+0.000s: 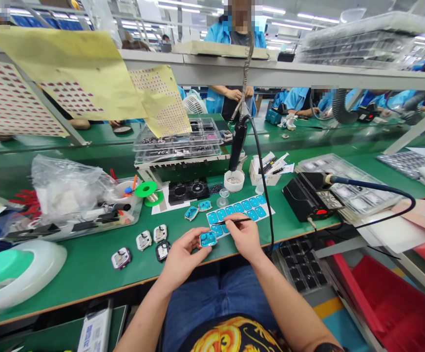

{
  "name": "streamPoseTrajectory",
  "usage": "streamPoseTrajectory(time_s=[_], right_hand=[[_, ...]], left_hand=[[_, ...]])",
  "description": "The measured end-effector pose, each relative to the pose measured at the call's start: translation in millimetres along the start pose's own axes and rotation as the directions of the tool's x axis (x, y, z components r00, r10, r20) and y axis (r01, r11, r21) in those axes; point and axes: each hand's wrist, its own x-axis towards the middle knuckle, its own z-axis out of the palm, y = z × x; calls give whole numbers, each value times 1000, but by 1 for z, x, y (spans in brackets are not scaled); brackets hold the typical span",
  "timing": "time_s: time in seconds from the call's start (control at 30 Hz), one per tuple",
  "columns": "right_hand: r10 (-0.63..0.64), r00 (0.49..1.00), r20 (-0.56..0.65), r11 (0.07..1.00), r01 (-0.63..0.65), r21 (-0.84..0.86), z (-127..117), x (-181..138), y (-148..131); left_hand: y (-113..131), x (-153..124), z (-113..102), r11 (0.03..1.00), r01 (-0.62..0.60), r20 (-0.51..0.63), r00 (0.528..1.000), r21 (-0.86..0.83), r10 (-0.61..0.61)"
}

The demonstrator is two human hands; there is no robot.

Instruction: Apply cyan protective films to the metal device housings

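Observation:
My left hand pinches a small part with a blue film face near the bench's front edge. My right hand grips black tweezers, their tips pointing left over a white sheet of blue stickers. Two more blue-faced parts lie just left of the sheet. Several small white and dark casings sit on the green bench left of my left hand.
A hanging tool with a black cable dangles above a small white cup. A soldering station stands right, stacked clear trays behind, a plastic bag in a tray left. People in blue work across the bench.

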Motion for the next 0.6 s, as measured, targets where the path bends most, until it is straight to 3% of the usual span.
streamPoseTrajectory(time_s=[0.6], right_hand=[[21, 999, -24, 1000, -22, -15, -4, 2, -6]], left_hand=[[17, 2, 5, 999, -32, -15, 999, 8, 32]])
